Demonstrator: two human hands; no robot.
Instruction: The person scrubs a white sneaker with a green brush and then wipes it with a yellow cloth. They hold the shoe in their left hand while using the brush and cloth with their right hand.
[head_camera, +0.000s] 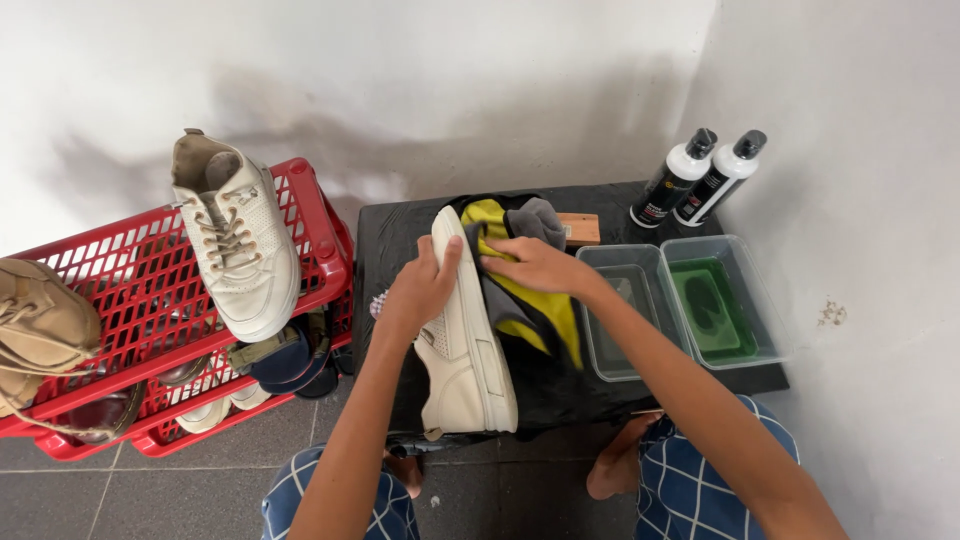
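Note:
A cream sneaker (470, 360) lies on its side on a small black table (400, 225), sole turned to the right. My left hand (418, 288) grips it near the toe end and holds it steady. My right hand (535, 263) presses a yellow and grey cloth (535, 315) against the sole edge near the toe. The cloth bunches over the table beside the shoe and drapes toward me.
Two clear tubs stand at the table's right: one with clear water (625, 305), one with green liquid (720, 300). Two bottles, white with black tops (698, 178), stand by the wall. A wooden brush (580, 228) lies behind the cloth. A red crate (150, 300) with sneakers sits left.

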